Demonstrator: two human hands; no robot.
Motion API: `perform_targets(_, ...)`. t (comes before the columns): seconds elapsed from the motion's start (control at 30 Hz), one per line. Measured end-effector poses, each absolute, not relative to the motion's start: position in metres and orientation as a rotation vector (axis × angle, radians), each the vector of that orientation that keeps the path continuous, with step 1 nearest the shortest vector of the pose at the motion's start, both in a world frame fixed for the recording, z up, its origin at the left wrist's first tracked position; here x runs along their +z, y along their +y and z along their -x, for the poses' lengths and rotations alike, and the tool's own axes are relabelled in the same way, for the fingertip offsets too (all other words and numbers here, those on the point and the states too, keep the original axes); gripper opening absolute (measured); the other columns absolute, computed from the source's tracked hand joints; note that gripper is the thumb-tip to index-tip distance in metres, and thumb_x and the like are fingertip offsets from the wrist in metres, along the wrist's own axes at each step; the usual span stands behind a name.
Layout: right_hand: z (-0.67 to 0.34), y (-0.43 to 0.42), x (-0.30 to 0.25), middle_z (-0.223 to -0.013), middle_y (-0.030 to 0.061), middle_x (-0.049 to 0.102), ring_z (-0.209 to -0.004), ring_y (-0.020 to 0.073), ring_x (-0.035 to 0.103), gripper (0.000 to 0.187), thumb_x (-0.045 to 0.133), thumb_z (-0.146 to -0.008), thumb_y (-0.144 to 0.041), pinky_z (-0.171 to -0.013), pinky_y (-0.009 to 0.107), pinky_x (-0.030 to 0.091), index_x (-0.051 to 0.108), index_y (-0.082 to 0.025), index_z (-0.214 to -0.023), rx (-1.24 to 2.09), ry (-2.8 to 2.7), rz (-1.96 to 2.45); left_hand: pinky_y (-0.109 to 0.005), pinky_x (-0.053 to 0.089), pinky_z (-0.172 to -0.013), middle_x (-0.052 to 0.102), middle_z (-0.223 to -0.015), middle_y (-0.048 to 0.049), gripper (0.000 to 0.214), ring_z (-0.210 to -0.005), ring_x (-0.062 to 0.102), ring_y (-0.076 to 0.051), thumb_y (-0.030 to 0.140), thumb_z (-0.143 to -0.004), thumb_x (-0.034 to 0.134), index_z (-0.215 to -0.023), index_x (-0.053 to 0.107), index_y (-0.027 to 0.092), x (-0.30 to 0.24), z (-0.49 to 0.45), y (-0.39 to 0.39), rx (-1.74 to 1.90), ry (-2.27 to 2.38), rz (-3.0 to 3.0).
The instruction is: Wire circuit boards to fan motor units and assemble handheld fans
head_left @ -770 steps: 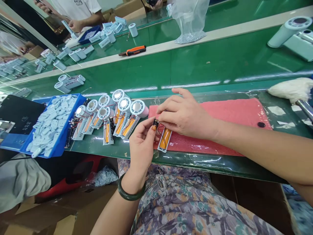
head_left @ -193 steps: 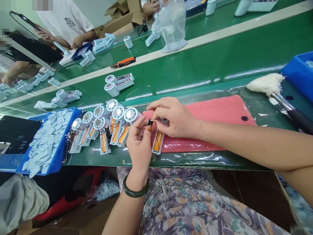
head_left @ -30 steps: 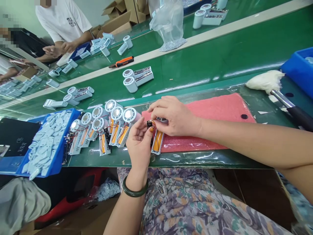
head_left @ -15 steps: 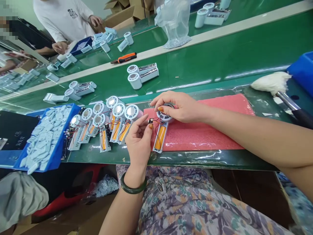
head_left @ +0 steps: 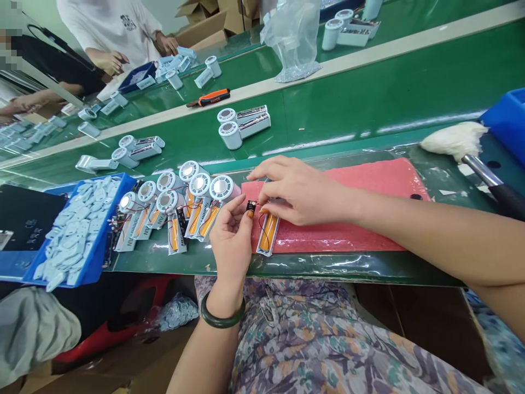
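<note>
My left hand (head_left: 230, 243) pinches a small black circuit module (head_left: 251, 206) between thumb and fingers, with thin red and black wires trailing from it. My right hand (head_left: 301, 192) arches just beside the module, its thumb close to it. Whatever lies under that palm is hidden. Below the hands, a white battery holder with an orange cell (head_left: 268, 235) rests on the pink foam pad (head_left: 348, 238). To the left stands a row of several wired fan units (head_left: 184, 205) with round silver-centred heads.
A blue tray of pale plastic parts (head_left: 104, 246) sits left of the fan units. Finished white fans (head_left: 241, 126) and orange-handled pliers (head_left: 208, 97) lie beyond on the green belt. A co-worker in a white T-shirt (head_left: 110, 33) stands across it. A white duster (head_left: 453, 139) lies right.
The round fan head, visible under my right fingers half a second ago, is now covered by that hand. The right hand has shifted toward the module. The left hand stays in place.
</note>
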State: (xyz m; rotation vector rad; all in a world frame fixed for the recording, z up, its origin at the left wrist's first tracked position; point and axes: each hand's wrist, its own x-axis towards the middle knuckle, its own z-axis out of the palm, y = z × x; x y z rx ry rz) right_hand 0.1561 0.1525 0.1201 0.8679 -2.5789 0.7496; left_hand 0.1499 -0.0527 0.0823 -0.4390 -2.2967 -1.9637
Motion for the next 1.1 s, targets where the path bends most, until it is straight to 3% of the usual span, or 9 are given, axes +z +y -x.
perform_targets(0.23, -0.16, 0.146, 0.116, -0.136, 0.0111, 0.062, -0.133, 0.0314, 0.048, 0.012, 0.06, -0.099, -0.014, -0.107, 0.052, 0.041, 0.07, -0.019, -0.093, 0.761, -2.566, -0.829, -0.025, 0.057, -0.085, 0.071, -0.103, -0.0034, 0.014, -0.089, 0.068, -0.013, 0.019, -0.089, 0.069, -0.103, 0.072, 0.023, 0.079, -0.152, -0.051, -1.892, -2.259, 0.547)
perform_targets(0.4, -0.16, 0.147, 0.115, -0.136, 0.0109, 0.062, -0.132, 0.0311, 0.049, 0.012, 0.06, -0.099, -0.015, -0.106, 0.052, 0.041, 0.069, -0.019, -0.092, 0.767, -2.564, -0.83, -0.031, 0.056, -0.096, 0.067, -0.114, -0.0066, 0.006, -0.108, 0.066, -0.018, 0.022, -0.091, 0.068, -0.094, 0.073, 0.022, 0.078, -0.153, -0.055, -1.864, -2.278, 0.571)
perform_targets(0.63, -0.162, 0.142, 0.116, -0.138, 0.0136, 0.061, -0.133, 0.0326, 0.048, 0.012, 0.062, -0.098, -0.013, -0.107, 0.053, 0.041, 0.07, -0.018, -0.091, 0.71, -2.562, -0.818, -0.031, 0.058, -0.093, 0.067, -0.115, -0.0075, 0.016, -0.109, 0.066, -0.019, 0.038, -0.092, 0.075, -0.096, 0.075, 0.022, 0.079, -0.154, -0.054, -1.949, -2.223, 0.587)
perform_targets(0.97, -0.163, 0.14, 0.118, -0.139, 0.0077, 0.063, -0.138, 0.0311, 0.047, 0.014, 0.066, -0.092, -0.008, -0.111, 0.055, 0.039, 0.072, -0.021, -0.09, 0.98, -2.624, -0.75, -0.033, 0.054, -0.1, 0.07, -0.111, -0.0041, 0.005, -0.111, 0.066, -0.018, 0.026, -0.091, 0.077, -0.096, 0.078, 0.026, 0.077, -0.152, -0.055, -1.854, -2.171, 0.626)
perform_targets(1.1, -0.164, 0.138, 0.117, -0.131, 0.0044, 0.068, -0.136, 0.0304, 0.049, 0.014, 0.067, -0.091, -0.01, -0.112, 0.055, 0.037, 0.071, -0.022, -0.085, 1.092, -2.591, -0.659, -0.03, 0.056, -0.096, 0.072, -0.105, -0.0031, 0.004, -0.104, 0.069, -0.016, 0.026, -0.09, 0.078, -0.093, 0.079, 0.026, 0.078, -0.153, -0.05, -1.94, -2.122, 0.582)
